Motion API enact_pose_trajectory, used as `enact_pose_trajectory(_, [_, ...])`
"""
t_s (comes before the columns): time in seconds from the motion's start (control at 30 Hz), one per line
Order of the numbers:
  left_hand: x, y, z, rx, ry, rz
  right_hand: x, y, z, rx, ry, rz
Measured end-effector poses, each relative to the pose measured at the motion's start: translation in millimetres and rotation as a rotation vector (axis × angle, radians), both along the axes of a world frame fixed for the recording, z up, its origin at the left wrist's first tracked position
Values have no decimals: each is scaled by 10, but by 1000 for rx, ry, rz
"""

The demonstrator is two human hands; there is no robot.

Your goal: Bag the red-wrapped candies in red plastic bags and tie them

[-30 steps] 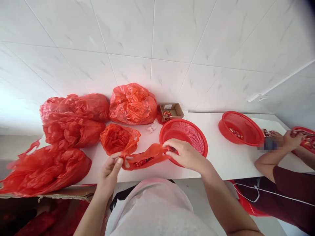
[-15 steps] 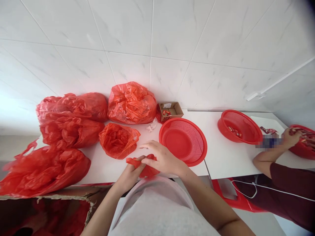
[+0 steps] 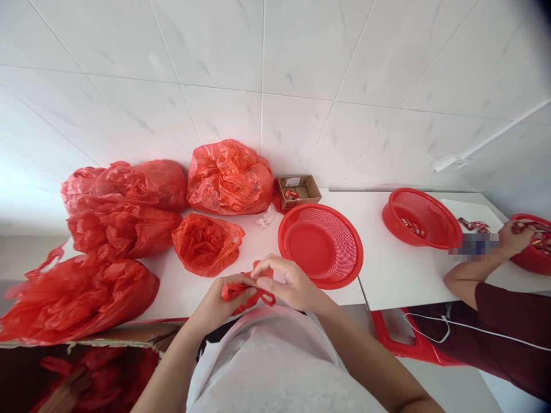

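Observation:
Both of my hands meet over the near edge of the white table [image 3: 387, 275]. My left hand [image 3: 221, 301] and my right hand [image 3: 289, 285] pinch a small red plastic bag [image 3: 245, 289], bunched and twisted between the fingers, with a loop of it hanging below my right hand. A round red mesh basket [image 3: 321, 244] with nothing visible in it stands just right of my hands. A half-open red bag [image 3: 206, 244] lies just beyond them.
Several full red plastic bags [image 3: 123, 223] crowd the table's left and back. A small cardboard box [image 3: 298, 192] stands by the wall. At right, another person's hand [image 3: 514, 238] works near a second red basket [image 3: 419, 221] and a third [image 3: 534, 246]. A cardboard carton [image 3: 86, 344] sits lower left.
The small red bag was stretched out between my hands a second ago. My hands have since come together near my body and gathered it into a twisted bunch.

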State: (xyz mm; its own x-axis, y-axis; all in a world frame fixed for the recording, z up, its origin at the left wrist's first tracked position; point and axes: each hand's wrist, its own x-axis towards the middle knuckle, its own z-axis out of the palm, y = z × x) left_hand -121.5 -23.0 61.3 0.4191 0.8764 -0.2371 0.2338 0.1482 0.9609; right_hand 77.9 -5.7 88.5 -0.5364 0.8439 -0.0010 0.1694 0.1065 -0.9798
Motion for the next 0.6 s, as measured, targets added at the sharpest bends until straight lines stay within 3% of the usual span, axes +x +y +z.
enact_pose_trajectory(0.13, [-7, -10, -96, 144, 154, -36, -185, 72, -366, 82, -144, -60])
enact_pose_trajectory(0.23, [-4, -15, -208, 324, 318, 135, -264, 69, -552, 57, -199, -102])
enact_pose_trajectory(0.33, [5, -38, -300, 525, 398, 327, -257, 49, -572, -91, -57, -59])
enact_pose_trajectory(0.47, [32, -96, -365, 679, 347, 377, -190, 57, -497, -234, 75, 75])
enact_pose_trajectory(0.53, [46, -125, -377, 710, 317, 345, -161, 59, -474, -182, -8, 43])
enact_pose_trajectory(0.6, [62, -149, -380, 726, 293, 299, -147, 49, -462, 12, -85, -101])
